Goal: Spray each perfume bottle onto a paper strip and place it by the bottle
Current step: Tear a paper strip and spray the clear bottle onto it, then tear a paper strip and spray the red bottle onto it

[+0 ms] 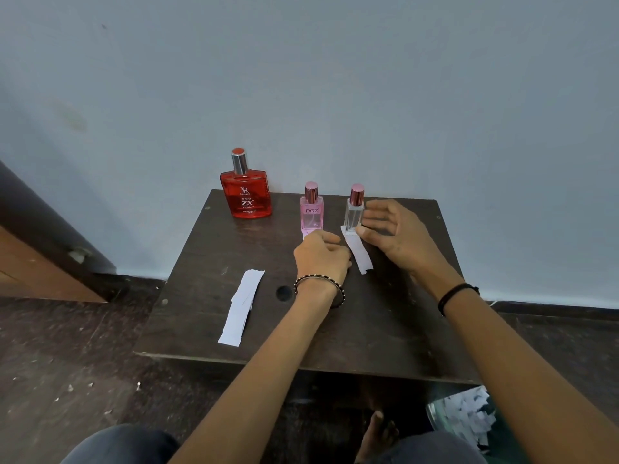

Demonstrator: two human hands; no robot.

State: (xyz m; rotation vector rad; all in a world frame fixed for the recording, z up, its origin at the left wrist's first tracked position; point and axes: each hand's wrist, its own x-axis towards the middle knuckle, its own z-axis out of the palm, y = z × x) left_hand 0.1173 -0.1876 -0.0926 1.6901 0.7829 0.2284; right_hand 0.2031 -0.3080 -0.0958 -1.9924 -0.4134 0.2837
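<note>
Three perfume bottles stand at the back of the small dark table [385,329]: a large red bottle [246,195], a pink bottle [312,211] and a clear bottle [354,212]. A white paper strip [359,254] lies flat in front of the clear bottle. A bit of another strip [306,234] shows under the pink bottle's front. My left hand [321,259] rests knuckles up between them, fingers curled down at the strip's left edge; its fingertips are hidden. My right hand [390,229] hovers open just right of the clear bottle, holding nothing.
A stack of spare paper strips [243,304] lies on the table's left side beside a round hole [284,293]. The wall is right behind the bottles. A container of paper scraps [465,416] sits on the floor at lower right. My knees are below the table's front edge.
</note>
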